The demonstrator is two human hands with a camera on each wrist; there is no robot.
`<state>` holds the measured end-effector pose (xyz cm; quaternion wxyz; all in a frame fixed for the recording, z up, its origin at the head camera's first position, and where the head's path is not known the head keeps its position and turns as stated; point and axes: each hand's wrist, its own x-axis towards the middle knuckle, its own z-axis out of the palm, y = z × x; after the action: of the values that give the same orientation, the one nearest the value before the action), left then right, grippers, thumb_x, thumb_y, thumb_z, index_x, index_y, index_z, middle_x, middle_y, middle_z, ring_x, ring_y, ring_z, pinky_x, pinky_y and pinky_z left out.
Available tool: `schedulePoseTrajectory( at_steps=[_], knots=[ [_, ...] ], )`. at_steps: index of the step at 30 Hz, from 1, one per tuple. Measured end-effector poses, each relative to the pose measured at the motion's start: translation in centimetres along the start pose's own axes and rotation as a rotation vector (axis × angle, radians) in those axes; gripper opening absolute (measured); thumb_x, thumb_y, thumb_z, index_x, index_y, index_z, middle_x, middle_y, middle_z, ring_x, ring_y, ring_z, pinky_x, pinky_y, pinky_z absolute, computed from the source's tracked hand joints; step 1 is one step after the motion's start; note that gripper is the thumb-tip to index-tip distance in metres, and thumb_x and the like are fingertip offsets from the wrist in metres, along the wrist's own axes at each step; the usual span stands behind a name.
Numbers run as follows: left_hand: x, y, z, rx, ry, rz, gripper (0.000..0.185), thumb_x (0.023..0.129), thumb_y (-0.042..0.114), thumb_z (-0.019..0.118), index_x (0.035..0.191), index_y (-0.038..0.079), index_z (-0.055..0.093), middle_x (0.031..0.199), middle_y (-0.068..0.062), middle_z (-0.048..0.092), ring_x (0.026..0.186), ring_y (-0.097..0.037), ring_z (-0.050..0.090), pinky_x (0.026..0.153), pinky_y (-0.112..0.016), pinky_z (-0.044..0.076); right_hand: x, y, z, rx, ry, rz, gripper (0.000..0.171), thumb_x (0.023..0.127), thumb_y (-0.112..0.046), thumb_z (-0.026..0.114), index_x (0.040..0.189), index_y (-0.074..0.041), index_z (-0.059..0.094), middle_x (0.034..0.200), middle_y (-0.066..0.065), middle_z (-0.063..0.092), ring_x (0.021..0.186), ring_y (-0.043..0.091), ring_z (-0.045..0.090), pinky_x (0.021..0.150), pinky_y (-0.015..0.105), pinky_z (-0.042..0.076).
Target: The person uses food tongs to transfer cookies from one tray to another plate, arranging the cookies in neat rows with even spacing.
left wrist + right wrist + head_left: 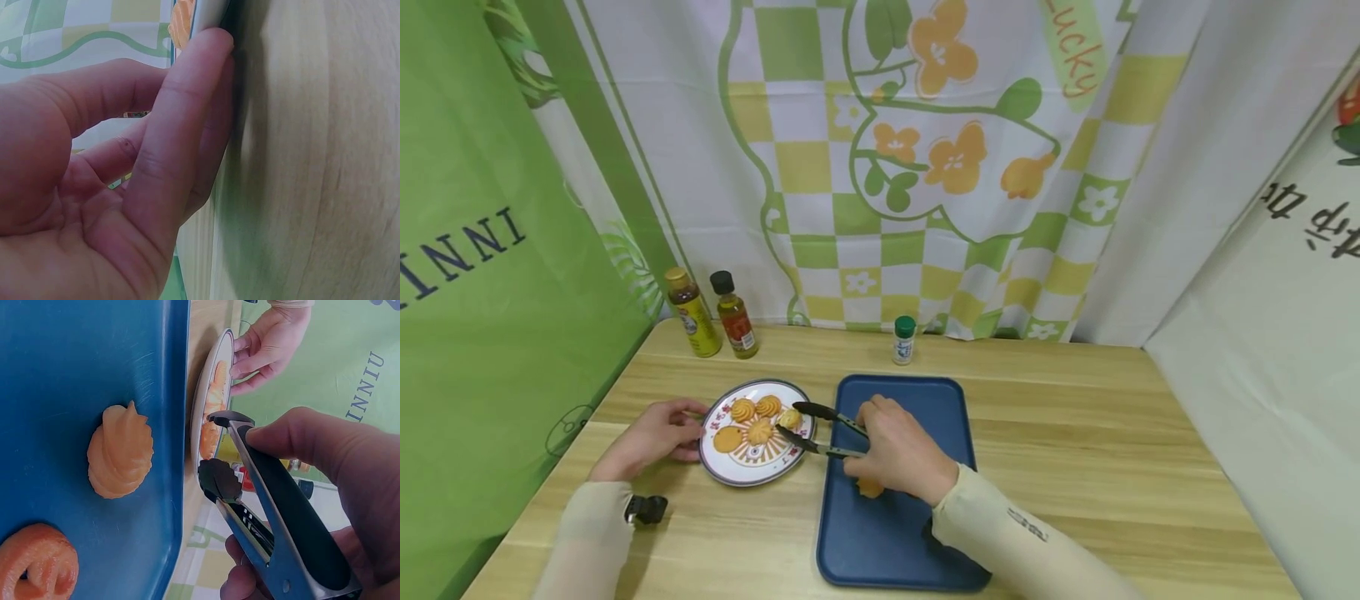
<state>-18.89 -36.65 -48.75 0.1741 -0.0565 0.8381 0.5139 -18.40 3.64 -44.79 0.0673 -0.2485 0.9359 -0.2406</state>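
Head view: your right hand [898,454] grips the tongs [820,429], tips parted and empty over the plate [724,467] rim, pointing left. The cookies [120,459] left on the blue tray [925,400] lie behind them, under your wrist. Your left hand [651,437] pinches the plate's near edge.

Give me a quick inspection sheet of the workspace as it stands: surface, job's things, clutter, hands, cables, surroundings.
Surface: wooden table, bare wood at right.
Job's things: patterned plate holds five cookies; blue tray holds two cookies in the right wrist view; black-tipped tongs, tips apart at the plate's edge.
Clutter: two sauce bottles and a green-capped shaker along the back edge.
Hands: left hand holds the plate's rim; right hand grips the tongs.
Cables: nothing seen.
Surroundings: checkered floral curtain behind, green banner at left.
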Motion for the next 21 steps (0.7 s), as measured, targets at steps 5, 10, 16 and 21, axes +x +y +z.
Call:
schedulePoseTrajectory(
  at_steps=[5, 10, 16, 21],
  knots=[
    [-0.1, -0.1, 0.1, -0.01, 0.0, 0.002, 0.051, 0.109, -0.006, 0.059, 0.156, -0.019, 0.042, 0.114, -0.021, 0.068, 0.085, -0.018, 0.075, 0.079, -0.032, 0.075, -0.1, -0.2, 0.0, -0.006, -0.005, 0.007, 0.05, 0.087, -0.033, 0.094, 0.122, -0.004, 0.074, 0.108, 0.004, 0.067, 0.093, 0.018, 0.056, 0.079, 0.033, 0.06],
    [-0.1, 0.0, 0.0, -0.011, 0.004, -0.002, 0.051, 0.109, -0.006, 0.059, 0.156, -0.019, 0.042, 0.114, -0.02, 0.067, 0.085, -0.018, 0.075, 0.079, -0.033, 0.075, -0.3, -0.2, -0.2, 0.006, -0.018, 0.014, 0.052, 0.087, -0.033, 0.094, 0.124, -0.003, 0.074, 0.111, 0.005, 0.069, 0.096, 0.018, 0.058, 0.083, 0.036, 0.062],
    [-0.2, 0.1, -0.1, -0.012, -0.002, 0.005, 0.051, 0.109, -0.005, 0.059, 0.156, -0.019, 0.042, 0.114, -0.021, 0.068, 0.085, -0.019, 0.075, 0.078, -0.032, 0.075, -1.2, 0.2, -0.6, 0.05, -0.019, 0.023, 0.048, 0.086, -0.03, 0.092, 0.122, -0.003, 0.074, 0.111, 0.006, 0.068, 0.094, 0.018, 0.058, 0.081, 0.037, 0.06],
    [-0.2, 0.0, -0.2, -0.009, -0.009, 0.008, 0.051, 0.109, -0.005, 0.059, 0.155, -0.02, 0.042, 0.115, -0.022, 0.068, 0.086, -0.019, 0.075, 0.079, -0.033, 0.075, -2.2, 0.9, -0.8, 0.072, -0.006, 0.04, 0.047, 0.086, -0.029, 0.092, 0.121, -0.003, 0.075, 0.111, 0.006, 0.068, 0.094, 0.018, 0.059, 0.083, 0.04, 0.062]
  ],
)
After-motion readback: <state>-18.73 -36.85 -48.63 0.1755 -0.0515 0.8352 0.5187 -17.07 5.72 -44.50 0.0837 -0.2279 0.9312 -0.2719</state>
